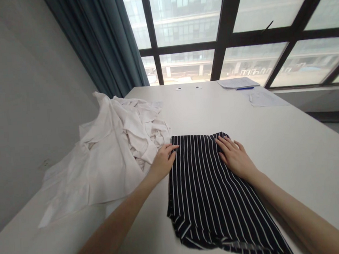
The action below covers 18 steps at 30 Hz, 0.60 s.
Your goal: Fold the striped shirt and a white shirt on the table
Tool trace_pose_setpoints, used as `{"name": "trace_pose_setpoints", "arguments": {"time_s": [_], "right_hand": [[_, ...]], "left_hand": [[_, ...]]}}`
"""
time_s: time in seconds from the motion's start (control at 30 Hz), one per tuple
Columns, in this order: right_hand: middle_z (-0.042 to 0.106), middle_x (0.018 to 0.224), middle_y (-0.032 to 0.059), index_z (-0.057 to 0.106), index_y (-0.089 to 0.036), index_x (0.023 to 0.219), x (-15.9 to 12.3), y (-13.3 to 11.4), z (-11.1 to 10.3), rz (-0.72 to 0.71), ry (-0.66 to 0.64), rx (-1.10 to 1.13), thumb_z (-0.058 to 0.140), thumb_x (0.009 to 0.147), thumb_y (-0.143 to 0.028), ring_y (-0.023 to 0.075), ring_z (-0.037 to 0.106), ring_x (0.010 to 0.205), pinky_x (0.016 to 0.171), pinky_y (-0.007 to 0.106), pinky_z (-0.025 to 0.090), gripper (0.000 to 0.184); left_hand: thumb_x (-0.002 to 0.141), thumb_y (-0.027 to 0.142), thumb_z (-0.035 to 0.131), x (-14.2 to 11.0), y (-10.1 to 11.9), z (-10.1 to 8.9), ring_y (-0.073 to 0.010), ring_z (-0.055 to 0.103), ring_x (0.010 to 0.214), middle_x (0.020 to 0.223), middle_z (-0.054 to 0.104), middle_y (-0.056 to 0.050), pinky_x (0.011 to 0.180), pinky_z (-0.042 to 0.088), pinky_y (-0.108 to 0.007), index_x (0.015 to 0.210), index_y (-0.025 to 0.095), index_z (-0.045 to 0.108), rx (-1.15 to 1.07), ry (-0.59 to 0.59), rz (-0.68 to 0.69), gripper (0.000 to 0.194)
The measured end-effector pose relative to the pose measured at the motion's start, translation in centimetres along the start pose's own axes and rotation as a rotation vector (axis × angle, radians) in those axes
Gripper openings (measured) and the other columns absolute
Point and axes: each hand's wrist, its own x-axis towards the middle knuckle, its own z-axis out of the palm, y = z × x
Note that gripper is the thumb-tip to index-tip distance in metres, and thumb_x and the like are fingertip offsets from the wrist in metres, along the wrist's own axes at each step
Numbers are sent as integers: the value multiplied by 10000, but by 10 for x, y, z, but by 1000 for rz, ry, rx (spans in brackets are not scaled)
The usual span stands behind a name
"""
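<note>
A black garment with thin white stripes [204,187] lies folded on the white table in front of me. Its upper edge is fairly straight, while the lower edge nearest me is uneven, with a turned-up fold at the left corner. My left hand [164,161] rests at the garment's upper left edge, index finger and thumb stretched onto the fabric and slightly apart. Flat on the upper right part lies my right hand [236,156], its fingers extended over the stripes. The undersides of both hands are hidden.
A crumpled heap of white cloth [109,148] spreads over the left side of the table [302,155], close to my left forearm. Papers [238,82] and a blue pen [245,88] lie at the far right. Beyond stand a blue curtain [105,41] and windows.
</note>
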Motion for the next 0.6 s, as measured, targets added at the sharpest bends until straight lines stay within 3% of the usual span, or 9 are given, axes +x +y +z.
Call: {"name": "trace_pose_setpoints", "arguments": {"time_s": [0.23,0.43,0.6], "right_hand": [[371,1546,66,330,-231,1506,0,3,3,27,-66,10,294,987,-338,254,326,1417,1127,509,259,531],[343,1561,62,317,-299,1513,1,2,1,15,-93,10,283,995,-342,263,318,1422,1117,525,270,520],[327,1570,44,361,-314,1493,2,1,-1,17,-131,-9,281,1005,-359,279,287,1435,1117,526,274,496]], "left_hand": [[858,127,580,58,-11,26,-245,577,1152,1146,668,-108,1065,403,-441,1153,162,670,76,87,-60,311],[886,157,561,70,-19,24,-234,638,965,954,690,-77,930,487,-403,958,192,716,118,128,-102,175],[849,90,560,75,-22,18,-219,624,927,943,632,-78,899,504,-384,953,174,709,157,121,-111,200]]}}
